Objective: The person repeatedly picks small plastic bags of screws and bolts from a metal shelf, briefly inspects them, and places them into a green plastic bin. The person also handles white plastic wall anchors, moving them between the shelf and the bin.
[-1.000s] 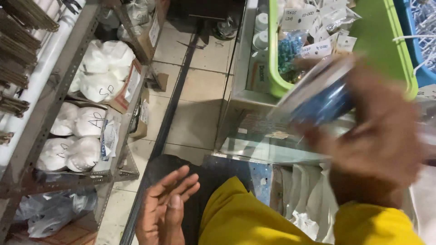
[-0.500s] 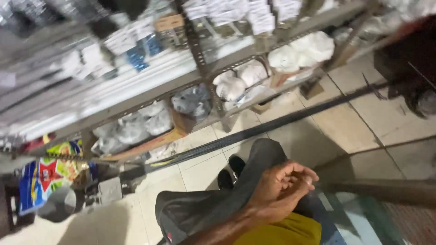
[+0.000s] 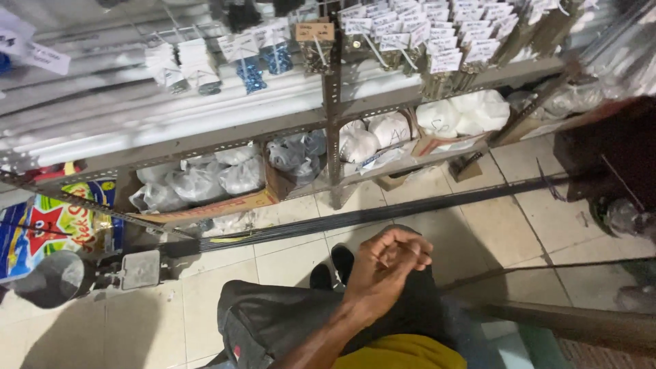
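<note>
One hand (image 3: 386, 263), fingers curled loose and holding nothing, rests on the dark trousers (image 3: 287, 321) at the knee, above long black rods (image 3: 383, 213) lying on the tiled floor (image 3: 526, 225); cannot tell which hand.

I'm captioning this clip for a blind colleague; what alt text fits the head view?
Looking down, a loosely curled left hand rests on a knee in dark trousers, holding nothing. Ahead, a metal shelf rack carries white bundles in plastic bags and hanging tagged packets. Long dark rods lie on the tiled floor.
</note>
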